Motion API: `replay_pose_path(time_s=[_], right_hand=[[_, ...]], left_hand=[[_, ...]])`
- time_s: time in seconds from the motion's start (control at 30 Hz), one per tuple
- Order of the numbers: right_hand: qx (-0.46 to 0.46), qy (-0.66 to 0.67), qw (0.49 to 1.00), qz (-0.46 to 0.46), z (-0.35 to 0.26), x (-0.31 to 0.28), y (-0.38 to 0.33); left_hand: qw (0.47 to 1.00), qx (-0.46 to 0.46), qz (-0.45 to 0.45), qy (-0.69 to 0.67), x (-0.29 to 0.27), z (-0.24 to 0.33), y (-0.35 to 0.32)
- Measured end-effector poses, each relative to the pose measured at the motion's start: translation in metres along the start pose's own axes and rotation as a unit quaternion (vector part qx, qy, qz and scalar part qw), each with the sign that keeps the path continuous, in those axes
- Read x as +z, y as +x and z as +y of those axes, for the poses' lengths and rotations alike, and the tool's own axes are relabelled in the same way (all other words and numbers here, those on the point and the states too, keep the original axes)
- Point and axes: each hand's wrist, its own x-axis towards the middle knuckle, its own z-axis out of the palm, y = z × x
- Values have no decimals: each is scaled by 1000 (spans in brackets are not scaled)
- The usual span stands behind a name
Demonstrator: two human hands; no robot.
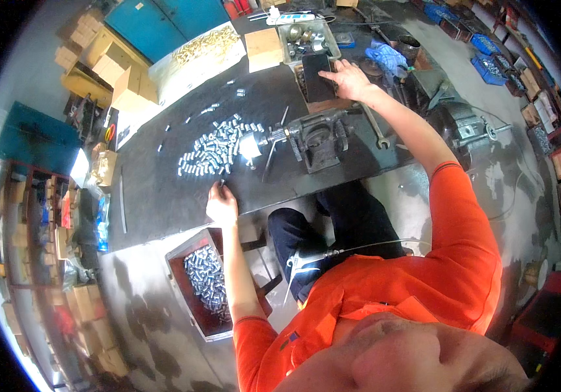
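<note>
The left hand rests at the near edge of the dark bench, fingers pinched on a small metal part that touches the bench top. Just beyond it lies a loose pile of similar silvery parts, spread toward the far left. The right hand reaches far across the bench, palm down and fingers spread flat on a dark flat block; it grips nothing. The block sits against a grey tray of mixed metal pieces. Between the two hands stands a dark machine fixture with a bright lit spot at its left end, near the pile. A wrench lies just right of the fixture, under the right forearm. A cardboard sheet lies left of the tray, and a white sheet with brass-coloured parts lies farther left. Below the bench edge, near the left arm, a red bin on the floor holds more silvery parts. Cardboard boxes are stacked at the far left.
</note>
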Motion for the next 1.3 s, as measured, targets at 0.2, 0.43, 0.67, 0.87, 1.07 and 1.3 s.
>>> replay_pose_path(time_s=[0.2, 0.43, 0.67, 0.87, 1.07, 1.3], right_hand=[[34, 22, 990, -131, 2, -2, 8], [23, 104, 992, 63, 8, -14, 2], [159, 377, 889, 206, -29, -56, -110], [178, 493, 842, 132, -75, -51, -205], [-35, 556, 830, -28, -160, -81, -188], [30, 538, 841, -49, -240, -46, -106]], left_hand=[[1000, -2, 1, -6, 3, -4, 2], [1000, 25, 11, -15, 2, -1, 6], [1000, 14, 8, 5, 2, -7, 2], [998, -12, -53, 26, 8, -10, 11], [996, 7, -72, 54, 14, -6, 22], [996, 34, -50, -70, -14, 25, 14]])
